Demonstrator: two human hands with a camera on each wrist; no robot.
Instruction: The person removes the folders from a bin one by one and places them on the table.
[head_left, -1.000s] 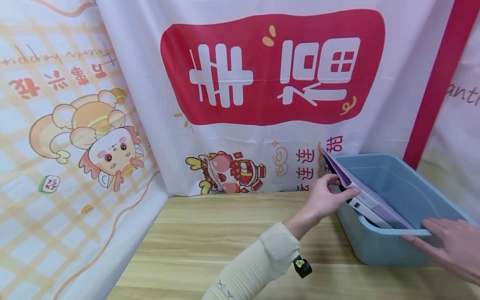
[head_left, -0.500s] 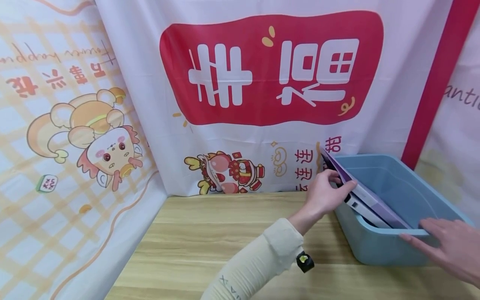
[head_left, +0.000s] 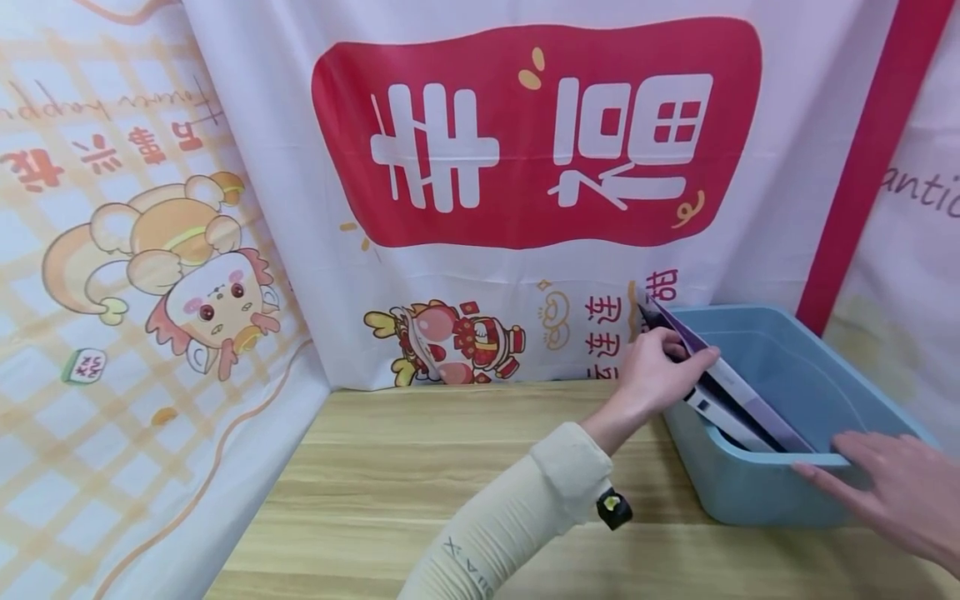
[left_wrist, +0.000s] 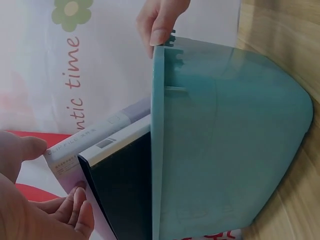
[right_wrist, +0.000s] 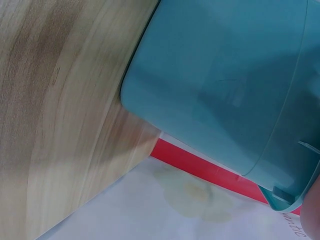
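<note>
In the head view my left hand (head_left: 654,373) pinches the spine edge of a purple clip file (head_left: 756,403), thumb on one side and fingers on the other. Beside it leans a black file folder with a white spine (head_left: 729,421). Both slant out of a blue plastic bin (head_left: 772,498) over its left rim, their lower ends inside. The left wrist view shows the purple clip file (left_wrist: 100,137) between thumb and fingertips, the black folder (left_wrist: 122,175) next to it. My right hand (head_left: 892,492) grips the bin's near rim, thumb outside, fingers over the edge.
The bin stands on a wood-grain table (head_left: 450,483), close to the back wall. Printed cloths hang around the table, the back one (head_left: 525,275) with a large red patch. A black strap mount (head_left: 615,508) sits at the left wrist.
The purple clip file has tilted a little away from the black folder, and the gap between them has widened. My right hand stays on the rim. The head view has shifted slightly.
</note>
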